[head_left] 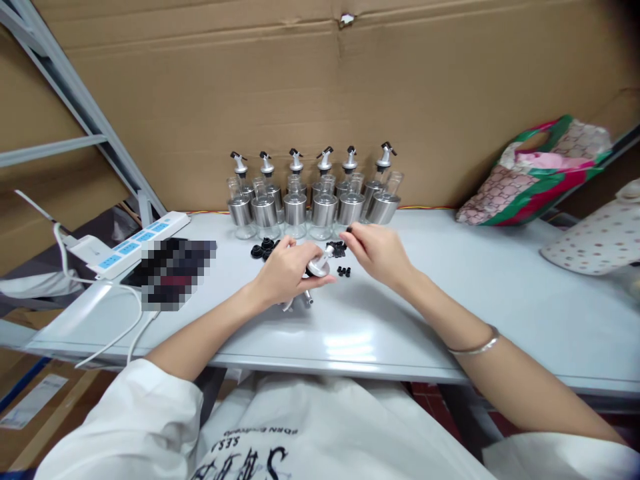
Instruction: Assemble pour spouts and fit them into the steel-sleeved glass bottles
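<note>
My left hand [287,272] is closed around a silver pourer spout [320,264], whose narrow tip points up and to the right. To its right, my right hand [377,253] pinches a small black piece [349,230] between thumb and finger, apart from the spout. Small black caps [344,271] and a cluster of black parts [336,249] lie between the hands. Black ring-shaped stoppers [263,248] sit behind my left hand. More silver spouts [309,298] lie below it, partly hidden.
Behind the hands stand glass-and-steel bottles [324,210] in two rows; the back ones carry pourers [296,160]. A power strip [143,243], cables and a pixelated dark object [177,275] occupy the left. A patterned bag [530,173] and a dotted white object [595,233] are at right.
</note>
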Demonstrator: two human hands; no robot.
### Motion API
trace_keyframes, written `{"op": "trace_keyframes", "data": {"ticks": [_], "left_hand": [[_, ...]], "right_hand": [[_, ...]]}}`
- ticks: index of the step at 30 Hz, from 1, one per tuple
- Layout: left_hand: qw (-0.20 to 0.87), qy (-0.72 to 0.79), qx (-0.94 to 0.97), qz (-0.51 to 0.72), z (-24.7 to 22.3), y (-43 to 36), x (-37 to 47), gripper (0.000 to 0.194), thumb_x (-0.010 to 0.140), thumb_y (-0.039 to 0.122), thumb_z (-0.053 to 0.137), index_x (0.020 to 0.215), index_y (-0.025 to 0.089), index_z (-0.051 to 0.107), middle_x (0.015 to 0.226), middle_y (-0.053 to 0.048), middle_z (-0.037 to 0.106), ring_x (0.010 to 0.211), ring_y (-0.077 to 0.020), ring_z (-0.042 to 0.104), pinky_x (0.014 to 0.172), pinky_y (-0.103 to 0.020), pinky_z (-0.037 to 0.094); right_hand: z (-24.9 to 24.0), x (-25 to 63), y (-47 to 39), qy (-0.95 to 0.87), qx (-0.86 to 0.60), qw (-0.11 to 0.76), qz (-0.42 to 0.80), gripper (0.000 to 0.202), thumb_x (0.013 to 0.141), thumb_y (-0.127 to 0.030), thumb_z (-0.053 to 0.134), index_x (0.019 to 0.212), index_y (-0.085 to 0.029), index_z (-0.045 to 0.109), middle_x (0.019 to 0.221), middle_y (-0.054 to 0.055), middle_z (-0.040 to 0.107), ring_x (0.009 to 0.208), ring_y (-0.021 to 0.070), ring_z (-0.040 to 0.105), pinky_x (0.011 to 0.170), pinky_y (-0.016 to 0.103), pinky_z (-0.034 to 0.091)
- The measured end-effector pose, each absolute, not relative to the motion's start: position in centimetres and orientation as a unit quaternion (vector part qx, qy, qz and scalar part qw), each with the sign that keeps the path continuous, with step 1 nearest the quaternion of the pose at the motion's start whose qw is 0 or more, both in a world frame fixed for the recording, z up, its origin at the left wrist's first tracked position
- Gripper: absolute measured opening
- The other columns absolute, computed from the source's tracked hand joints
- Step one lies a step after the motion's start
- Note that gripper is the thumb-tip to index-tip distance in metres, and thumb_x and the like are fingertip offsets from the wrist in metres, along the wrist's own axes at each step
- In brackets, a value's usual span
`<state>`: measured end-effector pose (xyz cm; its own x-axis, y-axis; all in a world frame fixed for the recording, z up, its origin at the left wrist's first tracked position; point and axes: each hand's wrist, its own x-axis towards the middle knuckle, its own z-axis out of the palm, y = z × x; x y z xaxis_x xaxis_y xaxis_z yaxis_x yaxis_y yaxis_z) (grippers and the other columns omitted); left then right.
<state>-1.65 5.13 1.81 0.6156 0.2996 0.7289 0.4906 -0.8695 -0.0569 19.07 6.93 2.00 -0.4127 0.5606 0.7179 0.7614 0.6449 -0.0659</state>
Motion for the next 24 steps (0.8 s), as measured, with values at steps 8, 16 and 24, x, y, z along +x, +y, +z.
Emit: {"op": "trace_keyframes", "data": {"ticks": [8, 16, 24], "left_hand": [[0.177, -0.228, -0.863, -0.414, 2.0, 5.2, -1.8, 0.039, 0.091, 0.054, 0.04, 0.084, 0.016, 0.049, 0.067, 0.001, 0.062, 0.055, -0.0117, 0.049, 0.066, -0.029, 0.034], [0.168, -0.244, -0.862, -0.411, 1.8, 5.9, -2.1, 0.039, 0.091, 0.053, 0.04, 0.079, 0.017, 0.049, 0.065, 0.002, 0.062, 0.053, -0.0114, 0.049, 0.066, -0.029, 0.036], [0.159, -0.236, -0.875, -0.392, 2.0, 5.7, -2.2, 0.041, 0.09, 0.055, 0.039, 0.076, 0.018, 0.05, 0.062, 0.001, 0.059, 0.053, -0.012, 0.048, 0.069, -0.029, 0.039]], "right_hand": [[-0.2, 22.9, 11.2, -0.863, -0.468, 0.183, 0.043, 0.012, 0.078, -0.01, 0.053, 0.076, -0.017, 0.063, 0.072, 0.005, 0.063, 0.065, 0.0173, 0.057, 0.063, 0.025, 0.041], [-1.7, 23.0, 11.9, -0.861, -0.484, 0.158, 0.018, 0.034, 0.076, -0.004, 0.047, 0.102, -0.014, 0.066, 0.094, 0.012, 0.064, 0.081, 0.023, 0.061, 0.074, 0.032, 0.046], [-1.1, 22.1, 10.9, -0.873, -0.471, 0.128, -0.002, 0.029, 0.078, -0.002, 0.043, 0.087, -0.014, 0.067, 0.087, 0.01, 0.066, 0.079, 0.0206, 0.061, 0.075, 0.029, 0.046]]}}
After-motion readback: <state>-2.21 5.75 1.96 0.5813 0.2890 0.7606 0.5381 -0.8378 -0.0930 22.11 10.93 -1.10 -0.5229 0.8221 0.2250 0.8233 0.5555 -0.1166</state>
